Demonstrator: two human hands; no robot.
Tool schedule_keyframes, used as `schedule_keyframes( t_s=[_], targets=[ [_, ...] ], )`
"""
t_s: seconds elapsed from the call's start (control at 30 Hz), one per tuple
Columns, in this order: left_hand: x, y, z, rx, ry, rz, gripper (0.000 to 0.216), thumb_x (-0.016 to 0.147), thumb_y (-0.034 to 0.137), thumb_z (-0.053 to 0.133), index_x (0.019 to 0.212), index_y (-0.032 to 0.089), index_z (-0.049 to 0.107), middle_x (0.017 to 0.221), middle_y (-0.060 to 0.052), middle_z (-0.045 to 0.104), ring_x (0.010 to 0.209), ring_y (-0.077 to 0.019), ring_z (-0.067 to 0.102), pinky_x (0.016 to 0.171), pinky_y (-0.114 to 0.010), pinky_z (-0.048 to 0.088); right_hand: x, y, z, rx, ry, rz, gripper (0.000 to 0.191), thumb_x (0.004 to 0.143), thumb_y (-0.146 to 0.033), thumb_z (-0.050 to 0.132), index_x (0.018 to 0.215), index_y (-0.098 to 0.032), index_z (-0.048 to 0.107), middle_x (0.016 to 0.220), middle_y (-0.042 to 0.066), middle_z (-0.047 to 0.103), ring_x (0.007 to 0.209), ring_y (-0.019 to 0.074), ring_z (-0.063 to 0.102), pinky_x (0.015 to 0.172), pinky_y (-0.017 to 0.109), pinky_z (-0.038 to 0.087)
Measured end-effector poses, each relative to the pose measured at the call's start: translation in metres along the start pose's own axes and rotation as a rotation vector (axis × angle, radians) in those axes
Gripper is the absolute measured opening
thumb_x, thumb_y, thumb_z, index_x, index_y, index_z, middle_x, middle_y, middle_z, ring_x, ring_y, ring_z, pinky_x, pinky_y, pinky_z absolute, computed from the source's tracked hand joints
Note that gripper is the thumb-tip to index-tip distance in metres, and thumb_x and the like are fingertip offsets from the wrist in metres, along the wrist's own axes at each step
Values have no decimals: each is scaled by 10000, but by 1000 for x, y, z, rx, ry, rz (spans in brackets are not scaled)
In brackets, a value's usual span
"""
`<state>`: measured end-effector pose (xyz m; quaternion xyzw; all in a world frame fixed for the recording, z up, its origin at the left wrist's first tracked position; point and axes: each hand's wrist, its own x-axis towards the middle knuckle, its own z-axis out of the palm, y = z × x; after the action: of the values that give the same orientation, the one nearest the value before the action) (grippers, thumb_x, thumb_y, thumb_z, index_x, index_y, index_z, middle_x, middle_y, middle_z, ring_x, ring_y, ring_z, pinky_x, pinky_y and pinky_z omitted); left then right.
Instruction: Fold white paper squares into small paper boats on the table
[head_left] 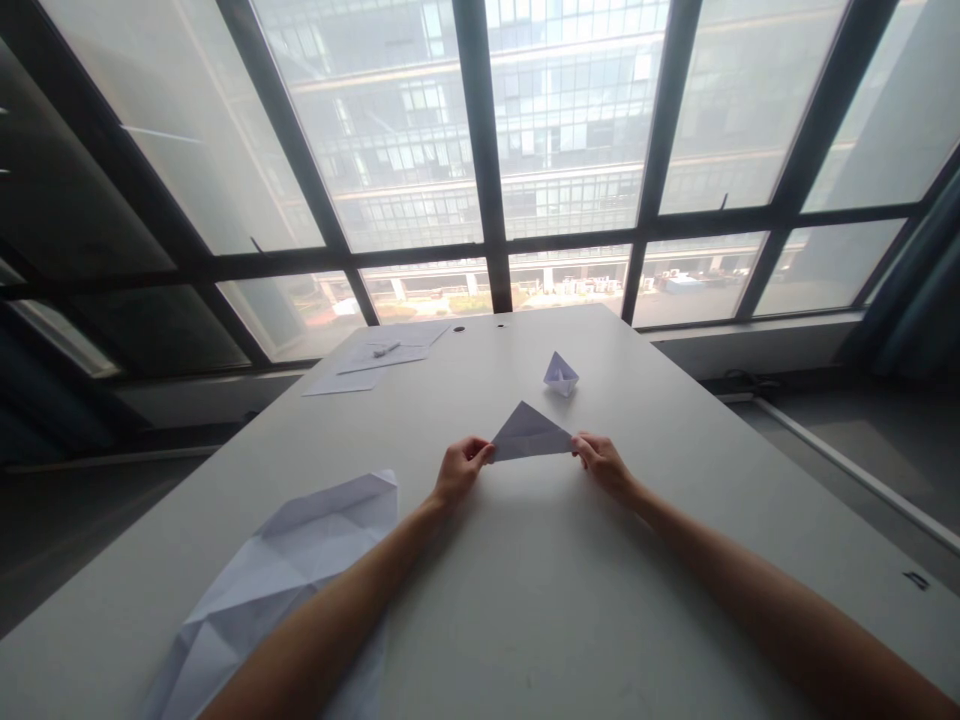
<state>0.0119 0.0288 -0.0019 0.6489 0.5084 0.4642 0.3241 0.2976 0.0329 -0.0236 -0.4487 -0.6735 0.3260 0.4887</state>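
A white paper folded into a triangle (529, 435) is held up just above the white table (675, 420), its peak pointing away from me. My left hand (459, 470) pinches its left corner and my right hand (602, 462) pinches its right corner. Both hands have their fingers closed on the paper. A small finished paper boat (561, 375) stands on the table just beyond the triangle, apart from both hands.
A large creased, partly folded white sheet (300, 570) lies near my left forearm. Flat paper sheets (379, 360) with a small object on them lie at the table's far left. Large windows rise behind the table's far edge.
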Motion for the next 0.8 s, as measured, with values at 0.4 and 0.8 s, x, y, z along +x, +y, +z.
schedule_keyframes(
  t_s=[0.4, 0.8],
  targets=[
    [1, -2, 1, 21, -23, 22, 333, 808, 485, 652, 781, 155, 692, 710, -40, 686, 682, -187, 611, 650, -277, 455, 1, 5, 3, 120, -26, 30, 395, 829, -314, 541, 1183, -149, 601, 646, -20, 611, 607, 159, 579, 590, 271, 425],
    [-5, -8, 7, 257, -83, 107, 304, 865, 350, 558, 1096, 182, 661, 660, 21, 631, 585, -157, 564, 603, -252, 404, -4, -5, 1, 140, -122, 71, 552, 727, -205, 506, 1276, -153, 532, 566, -69, 576, 563, 151, 586, 571, 257, 435]
  ],
)
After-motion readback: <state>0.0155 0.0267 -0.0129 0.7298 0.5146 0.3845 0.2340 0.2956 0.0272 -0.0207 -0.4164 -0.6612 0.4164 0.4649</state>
